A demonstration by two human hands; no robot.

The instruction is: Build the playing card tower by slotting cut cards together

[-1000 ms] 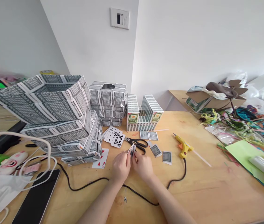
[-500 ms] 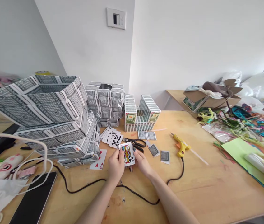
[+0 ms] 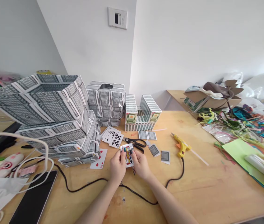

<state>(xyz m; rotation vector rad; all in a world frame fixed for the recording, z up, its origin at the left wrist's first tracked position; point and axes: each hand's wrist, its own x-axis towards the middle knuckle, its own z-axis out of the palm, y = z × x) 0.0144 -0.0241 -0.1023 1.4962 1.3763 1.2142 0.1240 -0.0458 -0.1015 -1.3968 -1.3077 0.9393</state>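
Note:
Between my two hands is a jack playing card (image 3: 128, 159), face up toward me. My left hand (image 3: 118, 165) pinches its left side with the thumb on the face. On its right side my right hand (image 3: 142, 163) grips it, thumb also on the face. Whether more cards lie behind it I cannot tell. Just beyond are black-handled scissors (image 3: 138, 143), with a fan of black-suited cards (image 3: 113, 137) to their left. A three of hearts (image 3: 99, 159) lies left of my left hand. Face-down cards (image 3: 165, 156) rest right of my right hand.
A yellow glue gun (image 3: 181, 145) lies on the right, its black cord (image 3: 145, 199) running across the table before me. Tall structures of folded cards (image 3: 52, 109) stand left; stacked card boxes (image 3: 142, 121) stand behind. A phone (image 3: 35, 199) lies front left, coloured paper (image 3: 241, 158) far right.
Both thumbs have moved inward over the card's face, covering more of it. The hands have shifted slightly to the right, and the card stays held between them.

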